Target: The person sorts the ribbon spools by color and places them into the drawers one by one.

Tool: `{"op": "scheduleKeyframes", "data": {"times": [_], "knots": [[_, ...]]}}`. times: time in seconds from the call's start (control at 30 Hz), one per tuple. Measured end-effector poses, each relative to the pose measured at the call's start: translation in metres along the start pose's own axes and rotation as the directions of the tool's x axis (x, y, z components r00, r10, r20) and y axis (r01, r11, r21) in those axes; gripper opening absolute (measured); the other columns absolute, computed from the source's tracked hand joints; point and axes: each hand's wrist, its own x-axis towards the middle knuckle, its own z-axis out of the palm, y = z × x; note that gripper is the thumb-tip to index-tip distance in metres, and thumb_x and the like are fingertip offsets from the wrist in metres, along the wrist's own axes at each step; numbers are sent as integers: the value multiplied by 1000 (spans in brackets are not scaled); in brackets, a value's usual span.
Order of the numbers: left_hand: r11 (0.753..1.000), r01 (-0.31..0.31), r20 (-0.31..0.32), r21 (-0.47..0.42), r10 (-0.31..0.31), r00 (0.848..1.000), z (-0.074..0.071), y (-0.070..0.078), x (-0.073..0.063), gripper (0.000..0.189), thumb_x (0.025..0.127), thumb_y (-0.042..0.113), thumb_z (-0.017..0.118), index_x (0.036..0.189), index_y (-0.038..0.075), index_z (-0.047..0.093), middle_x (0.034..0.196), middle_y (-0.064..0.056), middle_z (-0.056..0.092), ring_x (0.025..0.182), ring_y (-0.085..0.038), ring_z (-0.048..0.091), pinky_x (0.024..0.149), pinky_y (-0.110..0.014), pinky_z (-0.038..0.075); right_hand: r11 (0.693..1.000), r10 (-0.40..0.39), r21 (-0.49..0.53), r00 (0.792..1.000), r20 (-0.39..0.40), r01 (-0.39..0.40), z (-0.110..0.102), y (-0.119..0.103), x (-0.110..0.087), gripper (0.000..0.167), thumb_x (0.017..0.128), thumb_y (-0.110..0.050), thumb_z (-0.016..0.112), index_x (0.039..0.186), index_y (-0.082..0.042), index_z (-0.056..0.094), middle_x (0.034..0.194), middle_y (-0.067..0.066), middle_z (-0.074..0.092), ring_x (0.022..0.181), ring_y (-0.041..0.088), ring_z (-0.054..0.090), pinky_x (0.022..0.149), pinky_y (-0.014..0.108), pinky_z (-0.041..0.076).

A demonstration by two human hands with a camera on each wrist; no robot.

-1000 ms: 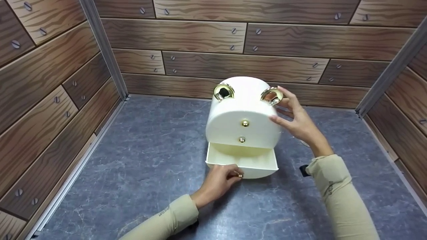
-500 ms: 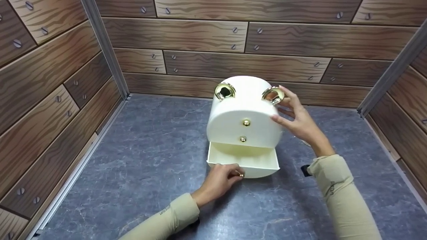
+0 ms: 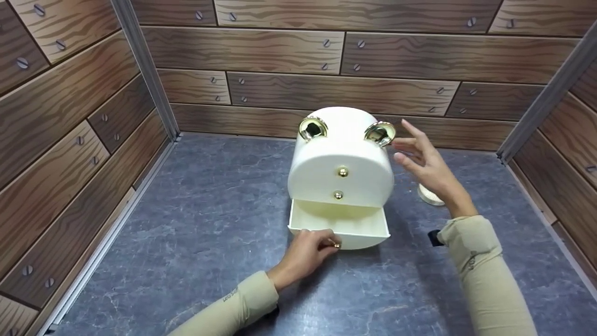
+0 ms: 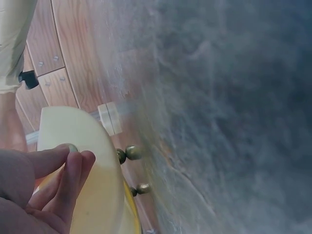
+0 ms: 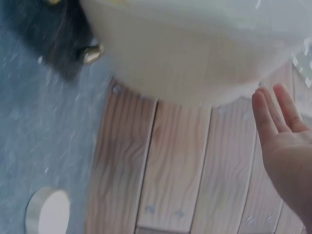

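A cream-white, round-topped drawer box (image 3: 340,179) stands mid-table in the head view, with two gold ear-shaped pieces (image 3: 313,129) on top and gold knobs (image 3: 343,172) down its front. Its bottom drawer (image 3: 364,241) is pulled out, and nothing is visible inside it. My left hand (image 3: 305,254) pinches the small gold drawer knob (image 4: 72,148) between thumb and fingers. To the right of the box, my right hand (image 3: 431,168) is held up with fingers spread, close to the right ear and apart from the box.
A short white cylinder (image 5: 51,214) lies on the table right of the box, partly behind the right wrist in the head view. Wood-patterned walls (image 3: 289,86) enclose the dark marbled table (image 3: 210,210) at the back and both sides.
My right hand has come off the box's right side and moved slightly right, which uncovers more of the white cylinder. The left hand and the drawer stay where they were.
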Motion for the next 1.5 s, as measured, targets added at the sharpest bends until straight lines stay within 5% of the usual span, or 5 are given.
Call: {"op": "scheduleKeyframes", "data": {"times": [0.13,0.3,0.63,1.1,1.5], "knots": [[1000,-18,-11,0,18,1000,0,-1,0,12,88,6,80,98,12,78,96,0,81,90,-7,77,83,-13,58,997,70,-37,997,-38,-72,-15,27,-4,68,107,-25,58,166,-30,22,149,19,51,138,29,53,118,36,45],[1000,-8,-4,3,9,1000,0,0,0,12,89,6,80,98,13,78,96,1,81,90,-6,76,83,-11,57,971,209,-105,975,-81,-217,-34,69,-13,87,102,-34,67,168,-27,11,158,33,35,148,55,30,122,70,27],[1000,4,9,0,-4,1000,1,1,1,11,89,8,80,98,14,78,98,2,81,90,-4,75,83,-10,56,811,503,-324,864,-40,-487,-52,123,-30,109,96,-41,73,166,-9,-4,164,41,7,152,62,0,121,78,10],[1000,-4,-4,22,4,1000,1,-1,1,12,89,10,80,99,16,78,97,4,81,90,-3,75,84,-11,56,747,527,-463,849,-24,-477,-50,146,-42,111,84,-27,85,162,4,12,155,47,19,143,66,16,117,78,22],[1000,0,3,13,0,1000,1,-1,1,14,88,8,81,100,16,78,99,3,81,90,-4,76,85,-11,57,697,537,-557,844,-11,-451,-48,147,-43,97,89,-41,77,156,8,26,152,51,17,140,68,21,113,78,28]]}}
